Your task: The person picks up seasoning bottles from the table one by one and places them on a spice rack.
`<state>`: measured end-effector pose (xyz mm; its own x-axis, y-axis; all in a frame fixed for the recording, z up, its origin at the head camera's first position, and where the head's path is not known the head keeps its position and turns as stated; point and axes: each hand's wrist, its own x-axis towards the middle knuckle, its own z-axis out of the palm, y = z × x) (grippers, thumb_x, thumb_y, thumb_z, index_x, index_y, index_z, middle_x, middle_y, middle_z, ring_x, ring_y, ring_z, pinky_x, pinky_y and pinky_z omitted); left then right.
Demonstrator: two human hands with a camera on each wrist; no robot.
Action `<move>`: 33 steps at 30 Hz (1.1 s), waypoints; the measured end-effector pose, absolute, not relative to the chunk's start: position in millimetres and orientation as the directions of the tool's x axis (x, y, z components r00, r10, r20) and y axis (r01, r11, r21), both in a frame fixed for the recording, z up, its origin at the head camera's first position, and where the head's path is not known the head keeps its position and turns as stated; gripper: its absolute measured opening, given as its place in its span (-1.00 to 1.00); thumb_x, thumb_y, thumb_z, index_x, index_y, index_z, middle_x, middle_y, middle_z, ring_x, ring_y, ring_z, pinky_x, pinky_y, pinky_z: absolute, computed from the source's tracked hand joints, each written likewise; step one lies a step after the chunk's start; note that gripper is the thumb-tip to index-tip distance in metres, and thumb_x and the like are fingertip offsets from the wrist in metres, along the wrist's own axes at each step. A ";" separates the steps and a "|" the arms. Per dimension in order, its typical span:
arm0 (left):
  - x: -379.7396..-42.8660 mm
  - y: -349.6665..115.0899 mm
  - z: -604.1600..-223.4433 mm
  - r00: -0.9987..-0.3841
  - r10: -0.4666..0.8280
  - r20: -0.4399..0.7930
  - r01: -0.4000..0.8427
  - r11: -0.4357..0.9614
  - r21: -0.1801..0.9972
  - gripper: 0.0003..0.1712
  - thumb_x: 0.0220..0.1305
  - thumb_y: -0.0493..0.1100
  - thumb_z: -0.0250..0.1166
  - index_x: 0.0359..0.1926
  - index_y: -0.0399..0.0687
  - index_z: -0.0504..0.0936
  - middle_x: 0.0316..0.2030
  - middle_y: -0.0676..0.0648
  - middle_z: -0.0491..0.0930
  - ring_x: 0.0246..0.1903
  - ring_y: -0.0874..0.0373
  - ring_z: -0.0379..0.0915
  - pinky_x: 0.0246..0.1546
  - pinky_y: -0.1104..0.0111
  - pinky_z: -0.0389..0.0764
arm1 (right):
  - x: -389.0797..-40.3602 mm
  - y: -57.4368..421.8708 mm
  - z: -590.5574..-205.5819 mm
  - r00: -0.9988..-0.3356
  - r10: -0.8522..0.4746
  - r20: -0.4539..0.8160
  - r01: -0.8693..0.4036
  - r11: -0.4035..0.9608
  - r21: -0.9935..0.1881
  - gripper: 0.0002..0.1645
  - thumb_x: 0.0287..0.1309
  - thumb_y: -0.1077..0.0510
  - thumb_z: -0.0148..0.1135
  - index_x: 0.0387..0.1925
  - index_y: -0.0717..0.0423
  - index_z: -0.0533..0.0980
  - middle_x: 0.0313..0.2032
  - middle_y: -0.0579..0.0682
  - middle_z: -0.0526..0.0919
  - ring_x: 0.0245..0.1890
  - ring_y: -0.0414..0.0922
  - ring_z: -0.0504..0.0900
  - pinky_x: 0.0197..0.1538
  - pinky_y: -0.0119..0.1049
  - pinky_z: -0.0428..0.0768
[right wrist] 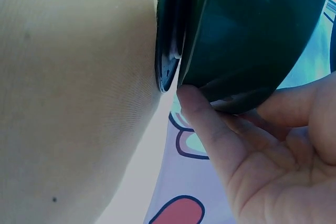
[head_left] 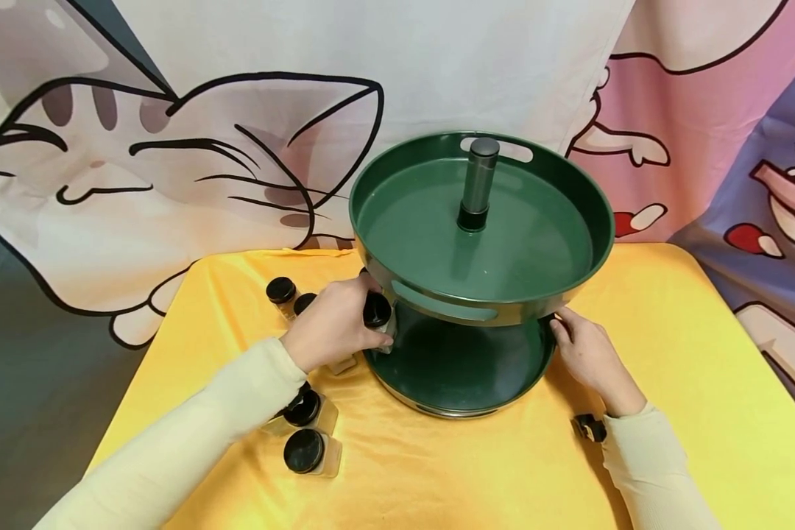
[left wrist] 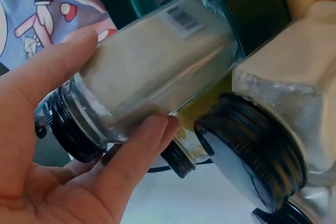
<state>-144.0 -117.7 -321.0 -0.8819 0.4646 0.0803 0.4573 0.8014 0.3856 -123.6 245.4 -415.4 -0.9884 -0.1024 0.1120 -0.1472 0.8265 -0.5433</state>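
Note:
My left hand [head_left: 331, 320] grips a clear square jar [left wrist: 157, 66] with a black screw lid and pale powder inside, its thumb and fingers around the shoulder below the lid. The jar's base reaches past the rim of the lower green tray [head_left: 464, 379] on its left side; whether it touches the floor of the tray is hidden. Over it sits the upper green tray [head_left: 424, 243], with cut-out handles and a central post [head_left: 479, 184]. On the right, my right hand [head_left: 589, 357] pinches the lower tray's rim [right wrist: 236, 40] between thumb and fingers.
Another black-lidded jar [left wrist: 283, 103] stands close beside the held one. Several more jars are left of the trays, including one at the back [head_left: 281, 292] and one at the front [head_left: 313, 453]. Yellow cloth [head_left: 411, 471] covers the table; a printed curtain [head_left: 252, 169] hangs behind.

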 end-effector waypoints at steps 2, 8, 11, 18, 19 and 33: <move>-144.6 -116.6 -322.9 -0.876 0.476 0.078 0.468 0.801 0.373 -0.40 -0.31 0.04 0.56 -0.25 -0.04 0.46 -0.46 0.09 0.49 -0.48 0.22 0.46 -0.44 0.38 0.51 | -123.4 245.3 -415.6 -0.989 -0.105 0.106 -0.146 0.827 -0.543 -0.68 0.36 0.20 -0.09 0.08 0.13 0.42 -0.55 0.00 0.53 -0.41 0.04 0.49 -0.30 -0.10 0.38; -145.8 -113.4 -324.1 -0.843 0.535 0.056 0.520 0.782 0.344 -0.46 -0.31 0.00 0.57 -0.35 -0.01 0.43 -0.53 0.10 0.44 -0.53 0.24 0.41 -0.49 0.40 0.48 | -122.6 245.6 -415.3 -0.989 -0.100 0.107 -0.143 0.822 -0.552 -0.68 0.36 0.20 -0.09 0.08 0.13 0.42 -0.43 0.11 0.59 -0.33 0.09 0.53 -0.26 -0.06 0.41; -146.5 -110.2 -324.4 -0.824 0.565 0.046 0.547 0.771 0.327 -0.51 -0.30 -0.02 0.56 -0.41 0.00 0.42 -0.55 0.09 0.41 -0.56 0.24 0.39 -0.51 0.40 0.47 | -122.4 245.7 -415.2 -0.989 -0.095 0.110 -0.141 0.821 -0.553 -0.69 0.36 0.20 -0.09 0.07 0.15 0.43 -0.34 0.16 0.62 -0.28 0.12 0.54 -0.23 -0.03 0.42; -148.1 -103.1 -326.9 -0.809 0.588 0.029 0.570 0.769 0.289 -0.56 -0.31 -0.03 0.55 -0.44 -0.07 0.51 -0.51 0.06 0.43 -0.53 0.20 0.40 -0.46 0.38 0.50 | -122.4 245.7 -415.0 -0.991 -0.092 0.098 -0.131 0.817 -0.561 -0.66 0.36 0.19 -0.10 0.10 0.16 0.41 -0.23 0.23 0.62 -0.20 0.17 0.55 -0.18 0.02 0.43; -148.3 -102.5 -327.4 -0.809 0.587 0.023 0.569 0.772 0.283 -0.55 -0.31 -0.02 0.55 -0.42 -0.09 0.52 -0.50 0.04 0.45 -0.52 0.18 0.42 -0.45 0.36 0.52 | -122.5 245.7 -414.9 -0.991 -0.092 0.094 -0.129 0.817 -0.562 -0.65 0.37 0.19 -0.10 0.11 0.16 0.41 -0.23 0.23 0.62 -0.19 0.17 0.55 -0.18 0.02 0.43; -151.2 -101.0 -332.0 -0.812 0.579 -0.066 0.537 0.788 0.301 -0.28 -0.25 0.08 0.55 -0.09 -0.15 0.46 -0.33 0.00 0.48 -0.34 0.14 0.47 -0.25 0.31 0.53 | -122.6 245.2 -415.0 -0.992 -0.088 0.087 -0.122 0.819 -0.561 -0.62 0.38 0.18 -0.11 0.16 0.17 0.39 -0.14 0.29 0.59 -0.11 0.22 0.53 -0.12 0.09 0.43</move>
